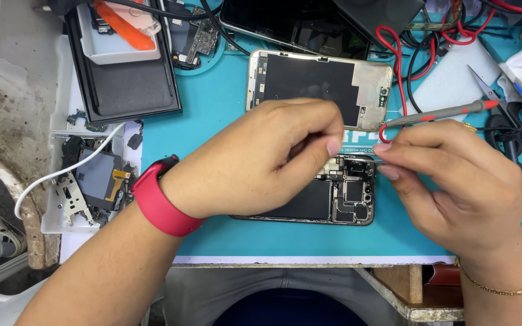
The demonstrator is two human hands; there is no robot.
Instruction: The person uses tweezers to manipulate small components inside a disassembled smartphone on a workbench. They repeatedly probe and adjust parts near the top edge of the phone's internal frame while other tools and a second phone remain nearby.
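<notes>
An opened smartphone lies on a teal work mat, its battery and circuit board exposed. My left hand, with a red band on the wrist, hovers over the phone's left half, fingers curled and thumb meeting forefinger; whether it pinches anything is hidden. My right hand is at the phone's right end, its fingertips pinching a thin metal tool that points at the board's top corner. A second phone frame with a black back plate lies just behind the hands.
A black tray holding a white box and an orange pry tool stands at the back left. A white tray of phone parts is at the left with a white cable. Red and black wires, a grey probe and scissors lie to the right.
</notes>
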